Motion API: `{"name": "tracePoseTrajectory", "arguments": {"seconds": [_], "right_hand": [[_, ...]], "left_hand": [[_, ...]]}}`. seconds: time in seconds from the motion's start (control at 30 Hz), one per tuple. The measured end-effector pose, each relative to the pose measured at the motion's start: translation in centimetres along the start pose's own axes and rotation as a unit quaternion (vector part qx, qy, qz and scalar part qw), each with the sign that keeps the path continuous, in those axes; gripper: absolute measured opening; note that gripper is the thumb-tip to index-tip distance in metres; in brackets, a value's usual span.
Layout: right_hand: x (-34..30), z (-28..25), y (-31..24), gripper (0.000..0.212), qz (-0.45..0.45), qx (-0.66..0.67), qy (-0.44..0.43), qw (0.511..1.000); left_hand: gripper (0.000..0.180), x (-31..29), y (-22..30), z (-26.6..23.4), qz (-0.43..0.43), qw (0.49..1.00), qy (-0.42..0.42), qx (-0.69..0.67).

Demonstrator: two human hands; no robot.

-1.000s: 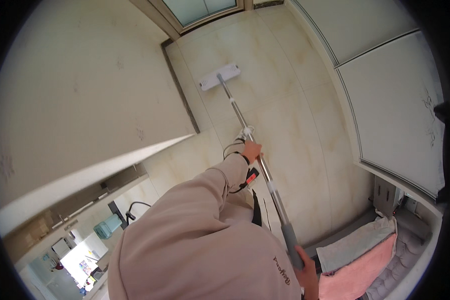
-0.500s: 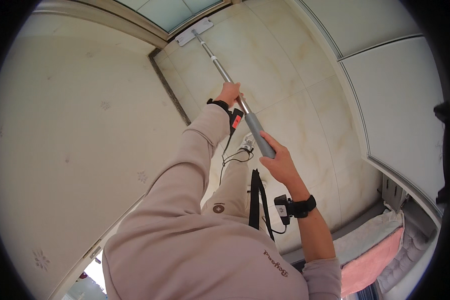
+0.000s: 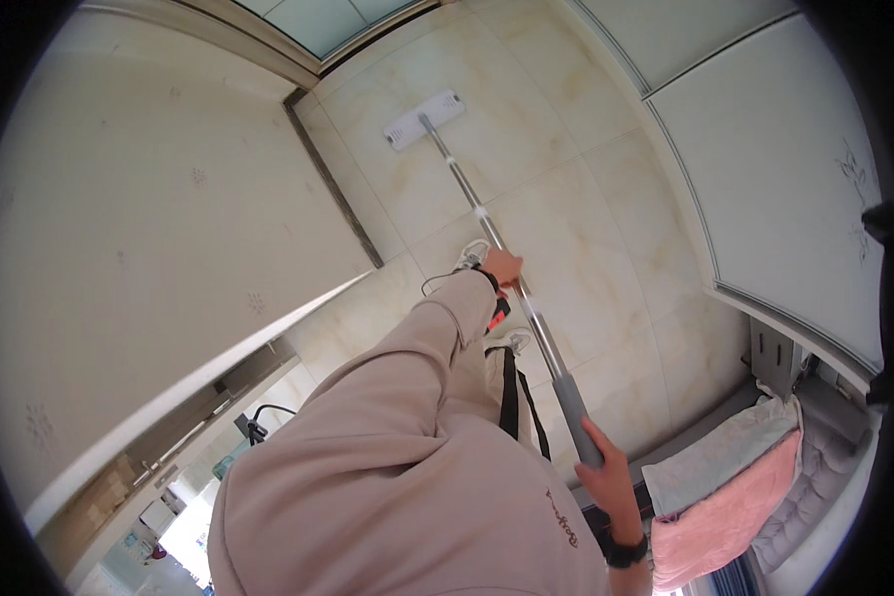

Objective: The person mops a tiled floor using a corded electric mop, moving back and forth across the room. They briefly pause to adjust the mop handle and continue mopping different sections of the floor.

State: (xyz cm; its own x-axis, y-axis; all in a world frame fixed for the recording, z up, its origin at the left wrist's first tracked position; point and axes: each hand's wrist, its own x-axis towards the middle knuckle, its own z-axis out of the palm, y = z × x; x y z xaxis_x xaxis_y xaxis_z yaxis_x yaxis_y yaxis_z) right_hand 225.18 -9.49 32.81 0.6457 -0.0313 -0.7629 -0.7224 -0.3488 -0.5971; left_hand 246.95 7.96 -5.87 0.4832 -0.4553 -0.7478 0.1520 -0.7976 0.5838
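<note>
A flat mop (image 3: 458, 178) with a long metal pole runs diagonally from lower right to upper left. Its pale rectangular head (image 3: 424, 120) lies on the tiled floor, away from the far door threshold. My left hand (image 3: 503, 266) is closed around the middle of the pole, its arm stretched forward. Lower down, my right hand (image 3: 608, 471) grips the grey handle sleeve (image 3: 574, 408) near its end, the thumb lying along it. Both wrists carry black straps. My shoes (image 3: 473, 254) show beside and under the left forearm.
A pale wall panel (image 3: 159, 219) with small flower marks stands at the left, ending in a dark floor strip (image 3: 336, 189). White sliding doors (image 3: 765, 149) line the right. A grey tufted seat (image 3: 815, 475) with a pink cloth (image 3: 730, 512) sits at lower right.
The mop head has slid back from the threshold toward me and slightly right. Both hands have moved down and right with the pole. A shelf area has come into view at lower left.
</note>
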Motion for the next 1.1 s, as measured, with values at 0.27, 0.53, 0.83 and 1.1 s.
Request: {"name": "tracePoseTrajectory", "arguments": {"seconds": [0.27, 0.53, 0.83, 1.1], "right_hand": [[-18.8, -4.2, 4.9, 0.058, 0.175, -0.050, 0.004, 0.983], [-21.6, -5.4, 5.1, 0.056, 0.216, -0.069, 0.011, 0.974], [-0.6, -6.5, 0.4, 0.063, -0.021, 0.007, -0.010, 1.000], [27.2, -5.9, -12.2, 0.063, -0.203, 0.015, 0.001, 0.979]], "left_hand": [[0.033, -10.4, 9.2, 13.1, -0.116, 0.977, -0.103, -0.148], [0.020, -10.8, 8.6, 18.1, -0.148, 0.890, -0.039, -0.429], [0.007, 0.5, 9.0, -0.9, -0.141, 0.709, 0.129, -0.679], [0.025, 7.4, 11.9, -21.8, -0.054, 0.765, 0.234, -0.597]]}}
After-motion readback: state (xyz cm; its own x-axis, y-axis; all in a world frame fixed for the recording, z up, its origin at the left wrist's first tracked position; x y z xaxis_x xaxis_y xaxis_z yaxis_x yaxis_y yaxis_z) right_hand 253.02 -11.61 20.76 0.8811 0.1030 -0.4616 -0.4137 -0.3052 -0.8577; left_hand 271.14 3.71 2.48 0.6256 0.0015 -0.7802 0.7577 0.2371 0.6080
